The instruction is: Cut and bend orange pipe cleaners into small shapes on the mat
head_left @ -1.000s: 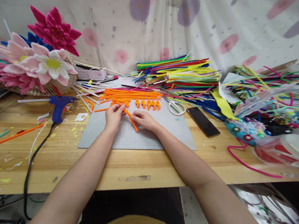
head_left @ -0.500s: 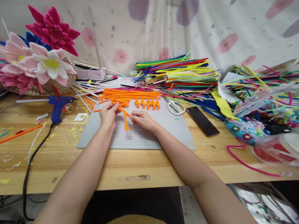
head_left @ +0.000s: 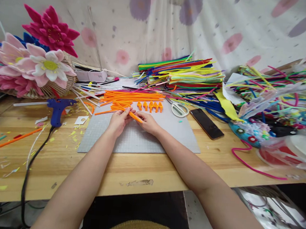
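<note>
Holding one orange pipe cleaner [head_left: 135, 117] between both hands, just above the grey cutting mat [head_left: 145, 143].

Left hand [head_left: 119, 122]: fingers curled in, thumb and forefinger pinched on the stem. Right hand [head_left: 149, 123]: fingertips closed on the stem's other end. The two hands are nearly touching, so only a short stretch of orange shows between them, slanting down from my left fingertips to my right. How much stem is hidden inside the left fist I cannot tell.

Handling (judgement): very light, with a fuzzy pile over what should be a thin wire core. It should be soft to the touch, not slippery, bend easily and hold a bend. It is not fragile, though a cut end may prick. The best hold is a fingertip pinch close to either side of the working spot. A grip far out on the stem would let it flop.

Around the hands:
- The loose orange stems [head_left: 133, 96] lie in a heap just beyond my fingertips, at the mat's far edge.
- A row of small folded orange pieces [head_left: 150, 106] sits just ahead of the right hand, in front of the heap.
- Scissors [head_left: 180, 109] lie beyond and to the right of the right hand, with a dark phone [head_left: 206, 124] further right.
- The blue glue gun [head_left: 58, 107] lies well off to the left of the left hand, on the wooden tabletop [head_left: 60, 164].
</note>
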Tool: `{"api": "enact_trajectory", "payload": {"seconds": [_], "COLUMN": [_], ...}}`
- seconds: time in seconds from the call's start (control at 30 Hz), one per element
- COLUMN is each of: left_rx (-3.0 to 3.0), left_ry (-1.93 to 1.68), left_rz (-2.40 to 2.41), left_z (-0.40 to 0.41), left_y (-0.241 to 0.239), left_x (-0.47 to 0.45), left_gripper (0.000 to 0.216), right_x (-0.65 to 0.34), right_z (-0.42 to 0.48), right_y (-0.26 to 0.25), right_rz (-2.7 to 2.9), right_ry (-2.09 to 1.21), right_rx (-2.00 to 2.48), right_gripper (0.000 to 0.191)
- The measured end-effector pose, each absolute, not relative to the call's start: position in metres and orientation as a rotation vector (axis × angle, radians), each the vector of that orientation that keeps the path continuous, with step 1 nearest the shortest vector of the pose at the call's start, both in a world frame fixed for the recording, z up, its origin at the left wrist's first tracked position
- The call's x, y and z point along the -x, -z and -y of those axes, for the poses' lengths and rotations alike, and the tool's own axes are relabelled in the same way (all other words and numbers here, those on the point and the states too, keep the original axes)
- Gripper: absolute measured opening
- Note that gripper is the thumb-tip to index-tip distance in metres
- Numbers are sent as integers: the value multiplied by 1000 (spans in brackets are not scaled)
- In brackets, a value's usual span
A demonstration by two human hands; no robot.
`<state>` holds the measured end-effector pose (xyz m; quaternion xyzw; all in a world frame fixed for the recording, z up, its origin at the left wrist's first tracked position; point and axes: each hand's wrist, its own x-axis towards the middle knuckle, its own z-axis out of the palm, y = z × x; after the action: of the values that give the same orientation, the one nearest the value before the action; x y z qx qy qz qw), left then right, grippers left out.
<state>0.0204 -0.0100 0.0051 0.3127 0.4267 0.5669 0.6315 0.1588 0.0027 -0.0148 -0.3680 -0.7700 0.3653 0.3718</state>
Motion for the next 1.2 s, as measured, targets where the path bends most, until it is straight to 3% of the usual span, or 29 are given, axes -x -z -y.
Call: {"api": "enact_trajectory", "payload": {"seconds": [0.4,0.7,0.87,1.07,1.2], "left_rx": [-697,-967,-793,-722,-754], "left_ry": [-1240,-1627,-1676,-1458,-1221], "left_rz": [-1071,-1381,-1362,-1139,-923], "left_z": [7,-4,-5,0,5], "left_y": [-4,15,14,2,-5], "left_x": [-17,-29,-34,-24,-16], "left_gripper": [24,32,35,31,18], "right_x": [-154,-144,-141,-146,-150], "right_z": [0,8,7,9,6], "right_y": [17,7,6,10,15], "right_rz": [1975,1927,1918,1854,1683], "right_ry": [-998,-1014,-1064,-1072,-1269], "right_rx": [1044,984,958,993,1008], "right_gripper": [26,27,26,31,28]}}
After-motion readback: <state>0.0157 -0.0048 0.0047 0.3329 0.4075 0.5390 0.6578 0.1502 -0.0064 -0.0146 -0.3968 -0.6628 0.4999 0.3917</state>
